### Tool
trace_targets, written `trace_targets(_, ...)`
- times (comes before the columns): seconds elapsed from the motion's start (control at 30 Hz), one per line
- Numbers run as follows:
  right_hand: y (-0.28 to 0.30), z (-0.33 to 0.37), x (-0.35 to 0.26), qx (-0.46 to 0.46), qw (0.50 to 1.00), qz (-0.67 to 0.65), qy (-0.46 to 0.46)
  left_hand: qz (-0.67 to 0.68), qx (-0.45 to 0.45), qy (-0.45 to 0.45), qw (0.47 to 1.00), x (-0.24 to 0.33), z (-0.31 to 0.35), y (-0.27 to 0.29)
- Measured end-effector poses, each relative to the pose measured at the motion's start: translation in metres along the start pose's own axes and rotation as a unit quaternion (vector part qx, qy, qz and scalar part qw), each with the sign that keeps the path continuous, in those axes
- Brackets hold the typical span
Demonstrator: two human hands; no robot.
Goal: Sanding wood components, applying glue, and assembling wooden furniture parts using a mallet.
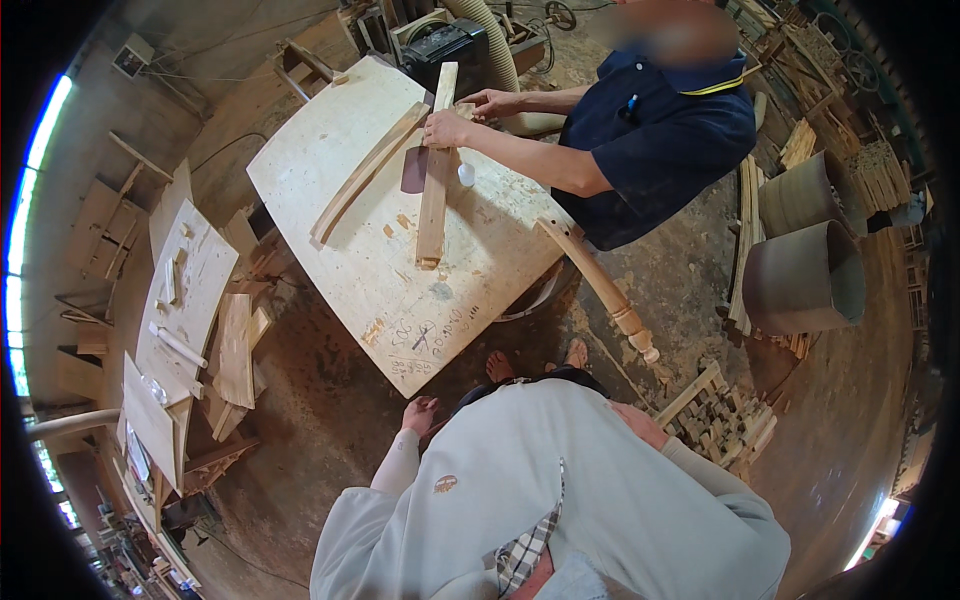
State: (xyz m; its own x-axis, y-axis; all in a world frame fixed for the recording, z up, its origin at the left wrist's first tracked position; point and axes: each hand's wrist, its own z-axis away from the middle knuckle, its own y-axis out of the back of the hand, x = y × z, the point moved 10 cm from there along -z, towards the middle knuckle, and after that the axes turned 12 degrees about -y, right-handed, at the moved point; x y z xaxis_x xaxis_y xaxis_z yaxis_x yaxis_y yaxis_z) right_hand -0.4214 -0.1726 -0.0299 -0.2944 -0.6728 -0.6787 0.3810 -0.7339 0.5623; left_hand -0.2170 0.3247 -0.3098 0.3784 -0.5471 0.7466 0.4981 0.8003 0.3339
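My left hand (421,413) hangs beside my body, just below the near corner of the pale tabletop (460,330). Its fingers look loosely curled, with nothing seen in them. Flat against my right hip lies my right hand (640,424), its fingertips partly hidden. Across the table a co-worker in a dark blue shirt (650,140) has both hands on a long straight wooden piece (433,205). Left of that piece rests a curved wooden strip (370,175). A dark reddish-brown sheet (413,170) shows between them, and a small white object (466,175) stands to the right.
A turned wooden leg (610,295) juts from the table's right edge. Wood offcuts (715,420) are piled on the floor at right, below two large drums (805,280). Boards (190,300) fill the left side. A machine with a hose (450,50) stands behind the table.
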Motion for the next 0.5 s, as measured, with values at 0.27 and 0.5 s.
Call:
trace_targets(0.27,-0.001,-0.002,0.007,0.007,1.000,0.018,0.016,0.003,0.009,0.009,1.000,0.004,-0.002,-0.007)
trace_targets(0.5,0.005,-0.001,0.000,0.032,0.995,0.057,0.076,-0.042,-0.007,0.004,0.999,0.011,0.002,-0.010)
